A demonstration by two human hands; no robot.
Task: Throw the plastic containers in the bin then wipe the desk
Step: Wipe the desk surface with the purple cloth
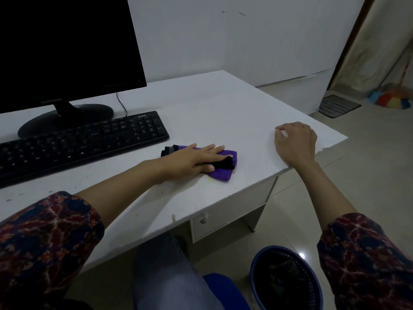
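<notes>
White desk [223, 104]: purple cloth [220, 173] flat beneath left hand [196, 158] fingers [212, 151].

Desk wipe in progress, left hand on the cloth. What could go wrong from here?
1. The left hand presses the purple cloth flat, close to the keyboard; a leftward stroke could bump it.
2. A yellowish stain lies at the cloth's near edge; a short pass may miss it.
3. The right hand rests near the desk corner, blocking that patch.
</notes>
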